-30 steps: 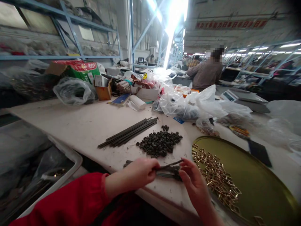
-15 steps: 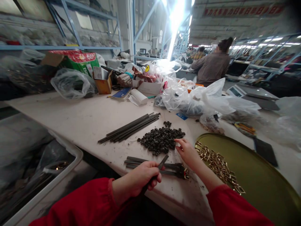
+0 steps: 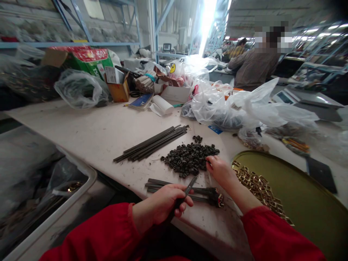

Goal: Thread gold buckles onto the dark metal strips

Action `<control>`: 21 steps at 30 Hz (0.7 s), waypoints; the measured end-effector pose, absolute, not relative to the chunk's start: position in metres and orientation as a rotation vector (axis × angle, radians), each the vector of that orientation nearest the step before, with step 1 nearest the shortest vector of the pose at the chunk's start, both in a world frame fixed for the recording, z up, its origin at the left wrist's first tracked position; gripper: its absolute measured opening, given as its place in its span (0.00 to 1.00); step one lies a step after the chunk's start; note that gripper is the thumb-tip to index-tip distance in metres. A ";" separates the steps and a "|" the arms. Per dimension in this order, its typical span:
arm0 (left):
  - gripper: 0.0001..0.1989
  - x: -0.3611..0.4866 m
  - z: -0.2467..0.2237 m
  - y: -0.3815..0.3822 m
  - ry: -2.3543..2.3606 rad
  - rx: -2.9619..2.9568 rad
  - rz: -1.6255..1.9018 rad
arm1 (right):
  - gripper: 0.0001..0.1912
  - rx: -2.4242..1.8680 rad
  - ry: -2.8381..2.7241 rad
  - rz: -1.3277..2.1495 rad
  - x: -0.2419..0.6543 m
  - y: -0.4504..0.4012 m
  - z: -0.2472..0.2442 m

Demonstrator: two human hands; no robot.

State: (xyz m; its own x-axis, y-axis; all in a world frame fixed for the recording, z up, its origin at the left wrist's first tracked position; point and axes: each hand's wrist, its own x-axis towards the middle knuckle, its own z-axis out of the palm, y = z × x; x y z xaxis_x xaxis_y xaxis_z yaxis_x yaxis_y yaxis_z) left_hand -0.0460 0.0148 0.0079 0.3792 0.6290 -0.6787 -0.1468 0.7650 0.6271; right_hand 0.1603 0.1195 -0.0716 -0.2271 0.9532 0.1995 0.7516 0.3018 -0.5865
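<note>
Tbl [image 3: 89, 125], R hand [image 3: 221, 172] now off strip [image 3: 190, 185], at blk loops [image 3: 187, 159]

On a pale table [image 3: 87, 125]: dark strips [image 3: 154, 145] left, black loops [image 3: 189, 159] centre, olive tray [image 3: 307, 195] right, clear bags [image 3: 225, 110] far.

Rings [image 3: 185, 159] piled on table [image 3: 89, 127], strips [image 3: 152, 144] left of pile, more strips [image 3: 158, 182] in front, near table edge. Tray [image 3: 307, 195] right of rings, buckles [image 3: 258, 185] in its left part. Bags [image 3: 225, 114] behind rings. Bin [image 3: 91, 177] left, beside table.
</note>
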 end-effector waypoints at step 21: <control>0.11 -0.031 0.030 -0.022 1.329 1.518 0.439 | 0.11 -1.007 -0.516 1.674 0.129 -0.021 -0.021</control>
